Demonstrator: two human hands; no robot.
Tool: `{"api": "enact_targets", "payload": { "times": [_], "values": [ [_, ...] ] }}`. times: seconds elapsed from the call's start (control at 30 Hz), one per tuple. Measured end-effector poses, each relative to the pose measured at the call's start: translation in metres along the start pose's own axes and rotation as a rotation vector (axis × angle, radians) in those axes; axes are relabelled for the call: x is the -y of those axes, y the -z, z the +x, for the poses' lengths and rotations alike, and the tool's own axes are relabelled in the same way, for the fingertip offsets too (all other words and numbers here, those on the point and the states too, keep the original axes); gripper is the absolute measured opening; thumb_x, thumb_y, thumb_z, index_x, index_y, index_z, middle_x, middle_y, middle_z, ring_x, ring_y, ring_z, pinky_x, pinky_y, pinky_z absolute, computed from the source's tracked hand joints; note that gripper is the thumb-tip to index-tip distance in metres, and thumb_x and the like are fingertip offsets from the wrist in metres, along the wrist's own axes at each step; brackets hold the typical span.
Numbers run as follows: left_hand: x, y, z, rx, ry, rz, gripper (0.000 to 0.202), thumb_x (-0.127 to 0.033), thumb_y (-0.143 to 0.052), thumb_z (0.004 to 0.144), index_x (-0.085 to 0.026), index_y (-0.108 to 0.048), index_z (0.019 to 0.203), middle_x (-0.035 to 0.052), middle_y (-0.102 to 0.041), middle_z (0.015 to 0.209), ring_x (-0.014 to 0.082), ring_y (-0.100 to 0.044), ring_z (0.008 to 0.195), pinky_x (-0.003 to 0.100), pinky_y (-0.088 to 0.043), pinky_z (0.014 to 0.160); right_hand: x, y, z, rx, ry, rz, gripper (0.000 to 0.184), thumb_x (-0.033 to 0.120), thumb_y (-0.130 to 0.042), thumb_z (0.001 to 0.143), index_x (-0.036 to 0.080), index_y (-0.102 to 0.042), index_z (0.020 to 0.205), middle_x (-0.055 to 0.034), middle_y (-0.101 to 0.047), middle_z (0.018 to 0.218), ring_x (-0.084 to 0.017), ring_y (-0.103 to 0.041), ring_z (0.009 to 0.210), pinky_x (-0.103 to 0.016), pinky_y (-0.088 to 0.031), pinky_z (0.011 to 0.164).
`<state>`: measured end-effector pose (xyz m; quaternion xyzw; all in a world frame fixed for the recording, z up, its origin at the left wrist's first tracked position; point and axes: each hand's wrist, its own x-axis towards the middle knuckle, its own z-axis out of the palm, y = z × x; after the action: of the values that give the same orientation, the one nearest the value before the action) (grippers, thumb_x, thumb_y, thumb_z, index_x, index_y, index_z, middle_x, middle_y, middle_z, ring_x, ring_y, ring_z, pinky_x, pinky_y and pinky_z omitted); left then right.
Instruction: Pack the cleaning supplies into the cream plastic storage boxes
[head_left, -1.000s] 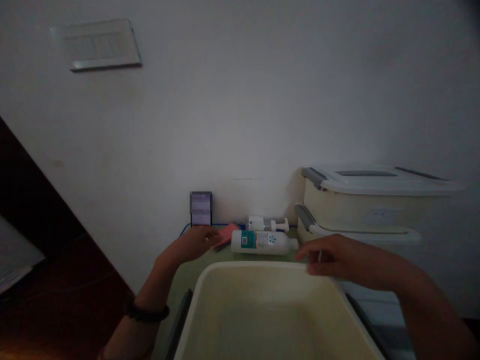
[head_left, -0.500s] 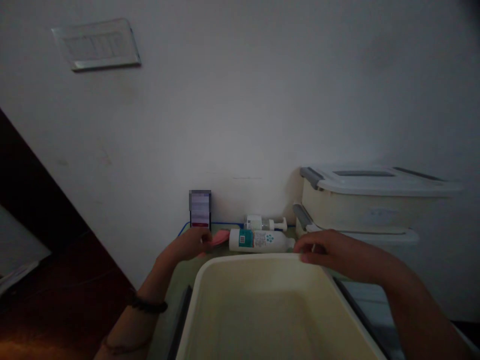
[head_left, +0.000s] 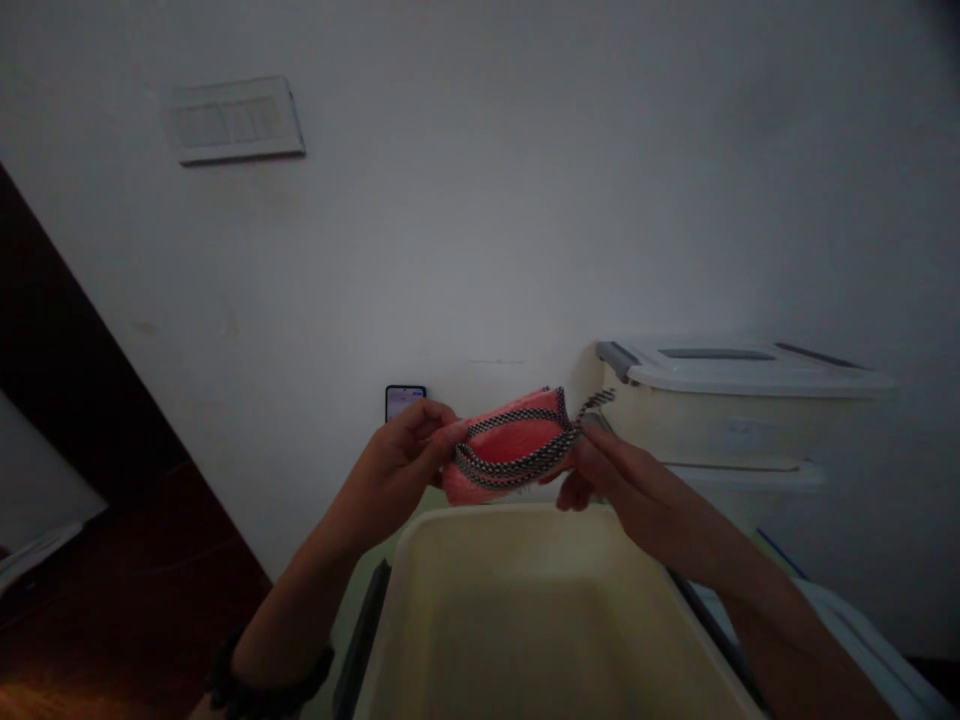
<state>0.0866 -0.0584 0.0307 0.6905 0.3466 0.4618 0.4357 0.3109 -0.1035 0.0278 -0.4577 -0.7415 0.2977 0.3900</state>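
Observation:
A folded pink cloth (head_left: 480, 488) with black-and-white checked trim is held up between both hands, over the far rim of a cream plastic bin (head_left: 517, 515). My left hand (head_left: 409, 465) pinches its left end between thumb and fingers. At the right end, my right hand (head_left: 607, 470) grips the trim, and a short checked loop sticks out above the fingertips. A phone (head_left: 405, 400) leans on the wall just behind my left hand. The bottles behind the cloth are almost wholly hidden.
Two lidded storage boxes (head_left: 697, 420) with grey clips are stacked against the wall at the right. A switch plate (head_left: 236, 120) is on the wall at upper left. Dark flooring (head_left: 150, 600) shows at lower left, and pale fabric (head_left: 862, 640) lies at lower right.
The pink cloth has come up from beside the white bottle and is now spread between both hands. My right hand has moved in from the bin's right corner to take its end.

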Motion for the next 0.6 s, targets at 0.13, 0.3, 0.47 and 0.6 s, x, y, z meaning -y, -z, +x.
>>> {"api": "enact_targets", "payload": {
  "times": [0.13,0.3,0.47,0.6],
  "values": [
    [0.000,-0.008,-0.004,0.050,-0.080,0.057,0.016,-0.029,-0.058,0.085,-0.019,-0.047,0.091,-0.0005,-0.059,0.086,0.0094,-0.060,0.066,0.020,-0.050,0.055,0.000,-0.001,-0.003,-0.050,-0.016,0.218,0.033,0.050,-0.044,0.091,0.019,-0.053,0.099,0.0021,-0.058,0.068,-0.009,-0.055,0.056,-0.023,-0.046,0.054],
    [0.000,-0.011,-0.010,0.172,-0.305,0.414,0.018,-0.021,-0.062,0.082,-0.021,-0.055,0.099,0.0028,-0.057,0.102,0.0155,-0.057,0.094,0.029,-0.051,0.078,-0.002,-0.004,-0.003,-0.057,-0.041,0.298,0.026,0.044,-0.054,0.088,0.019,-0.052,0.096,0.0045,-0.054,0.067,-0.007,-0.053,0.055,-0.022,-0.043,0.051],
    [-0.006,-0.016,-0.015,0.150,-0.384,0.585,0.014,-0.017,-0.060,0.082,-0.020,-0.059,0.095,0.0027,-0.054,0.098,0.0144,-0.053,0.086,0.029,-0.047,0.077,0.007,-0.007,-0.008,0.049,0.006,0.292,0.030,0.048,-0.049,0.090,0.020,-0.053,0.099,0.0034,-0.056,0.069,-0.009,-0.054,0.059,-0.023,-0.045,0.055],
    [-0.014,-0.012,-0.018,-0.008,-0.402,0.660,0.005,-0.021,-0.059,0.083,-0.017,-0.060,0.079,0.0029,-0.052,0.088,0.0144,-0.052,0.079,0.027,-0.045,0.069,0.012,0.000,-0.015,0.068,0.004,0.040,0.048,0.053,-0.024,0.096,0.020,-0.059,0.088,-0.0020,-0.062,0.079,-0.014,-0.058,0.075,-0.029,-0.047,0.070]
  ]
}}
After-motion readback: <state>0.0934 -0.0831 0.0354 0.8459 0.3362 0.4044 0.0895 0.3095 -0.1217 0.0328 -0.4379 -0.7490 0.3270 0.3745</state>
